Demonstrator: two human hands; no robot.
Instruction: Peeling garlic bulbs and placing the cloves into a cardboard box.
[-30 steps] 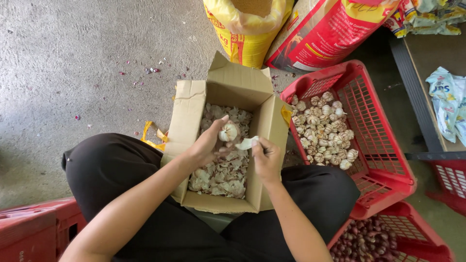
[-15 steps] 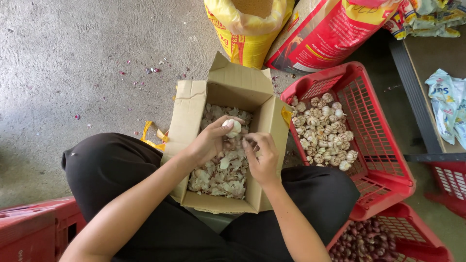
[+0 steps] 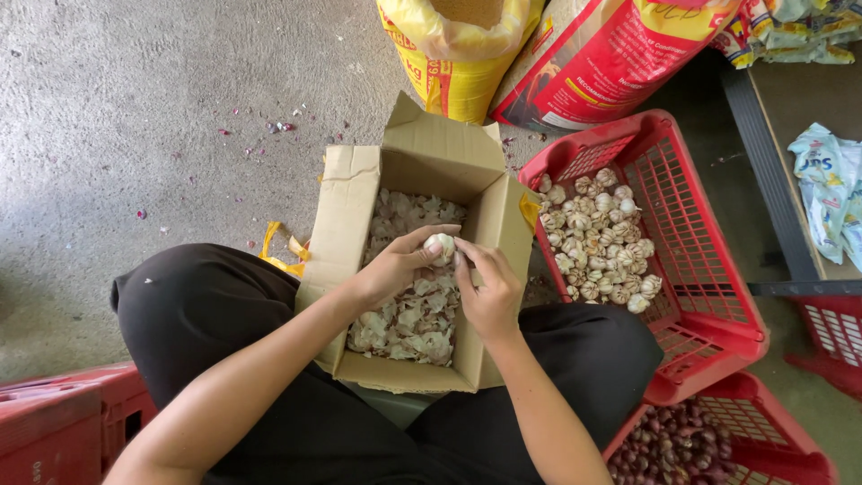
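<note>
My left hand [image 3: 396, 267] holds a white garlic bulb [image 3: 441, 244] over an open cardboard box [image 3: 346, 224]. My right hand [image 3: 486, 289] is beside it, fingertips touching the bulb. The box rests between my knees and is partly filled with papery garlic skins [image 3: 406, 314]. To the right, a red plastic basket [image 3: 700, 260] holds several peeled-looking garlic bulbs [image 3: 597, 238].
A yellow sack [image 3: 458, 49] and a red sack [image 3: 611, 58] stand behind the box. A second red basket [image 3: 718, 440] with small dark red onions sits at lower right, another red crate [image 3: 54, 422] at lower left. Bare concrete floor [image 3: 135, 135] lies to the left.
A second ago my right hand held a loose piece of skin away from the bulb; it has dropped the skin and come back against the bulb in my left hand.
</note>
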